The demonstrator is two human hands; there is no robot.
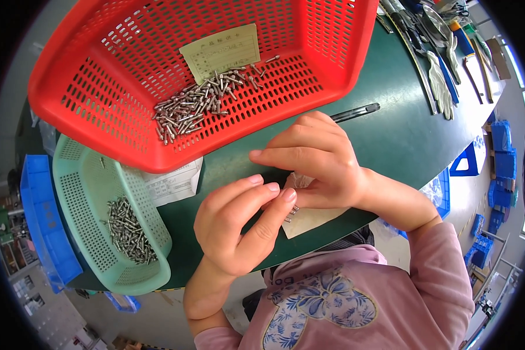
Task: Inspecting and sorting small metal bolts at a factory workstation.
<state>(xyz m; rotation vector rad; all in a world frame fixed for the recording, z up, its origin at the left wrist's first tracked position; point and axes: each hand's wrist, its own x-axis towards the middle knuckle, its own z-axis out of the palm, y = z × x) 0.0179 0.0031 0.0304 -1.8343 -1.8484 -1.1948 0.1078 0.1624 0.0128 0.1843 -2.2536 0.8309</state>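
A few small silver metal pins (291, 213) are pinched between the fingertips of the left hand (239, 224), just beside the white paper sheet (309, 220) on the dark green table (402, 134). They are judged light, stiff and slippery, so they are best gripped across the shaft with fingertips. The pins look short, shiny and cylindrical. The right hand (315, 160) is curled over a small clear plastic piece (300, 179) above the sheet; its grip cannot be told fully.
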